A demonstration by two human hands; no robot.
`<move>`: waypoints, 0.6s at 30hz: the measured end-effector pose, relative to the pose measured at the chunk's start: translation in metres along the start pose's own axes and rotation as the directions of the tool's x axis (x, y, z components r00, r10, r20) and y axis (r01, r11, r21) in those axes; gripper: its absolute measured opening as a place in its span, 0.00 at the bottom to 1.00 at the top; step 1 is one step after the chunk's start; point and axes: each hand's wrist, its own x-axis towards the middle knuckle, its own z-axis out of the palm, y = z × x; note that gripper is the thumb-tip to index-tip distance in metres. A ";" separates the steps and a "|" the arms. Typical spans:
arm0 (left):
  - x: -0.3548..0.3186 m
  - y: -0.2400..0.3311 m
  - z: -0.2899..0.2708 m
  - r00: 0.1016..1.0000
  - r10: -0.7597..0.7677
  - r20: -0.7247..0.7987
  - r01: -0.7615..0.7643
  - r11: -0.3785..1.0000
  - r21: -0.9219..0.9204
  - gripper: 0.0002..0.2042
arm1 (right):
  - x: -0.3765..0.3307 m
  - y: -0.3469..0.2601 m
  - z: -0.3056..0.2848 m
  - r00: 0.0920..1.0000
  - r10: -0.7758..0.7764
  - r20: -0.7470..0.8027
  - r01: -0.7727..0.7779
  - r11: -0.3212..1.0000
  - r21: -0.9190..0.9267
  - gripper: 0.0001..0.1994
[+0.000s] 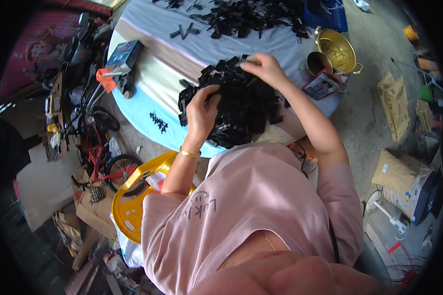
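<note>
A large heap of small black plastic pieces (246, 105) lies on the cloth-covered table right in front of me; they look like clips, but their exact kind is too small to tell. My left hand (202, 112) reaches to the heap's left side, fingers bent over the pieces; whatever is in its grasp blends into the black behind it. At the heap's far edge, my right hand (265, 68) has its thumb and fingertips pinched together. What the pinch holds cannot be made out against the black pieces. A gold-coloured bangle (189, 152) circles my left wrist.
Farther back lies another spread of black pieces (251, 17), beside a blue basket (326, 17). Right of the heap stand a golden pot (347, 51), a dark cup (316, 64) and a phone (323, 84). A blue box (124, 56) stands left; a yellow chair (128, 216) is below.
</note>
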 end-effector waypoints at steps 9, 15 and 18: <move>-0.003 -0.001 -0.007 0.989 0.141 -0.044 -0.133 0.980 0.150 0.08 | 0.129 0.056 -0.031 0.821 0.063 -0.567 -0.357 0.832 -0.424 0.15; 0.002 0.003 -0.004 0.985 0.166 0.049 -0.173 0.959 0.223 0.14 | 0.153 0.073 -0.035 0.865 0.169 -0.473 -0.431 0.734 -0.525 0.13; -0.001 0.004 -0.008 0.989 0.079 0.123 -0.106 0.968 0.229 0.17 | 0.148 0.068 -0.033 0.872 0.241 -0.426 -0.459 0.704 -0.542 0.13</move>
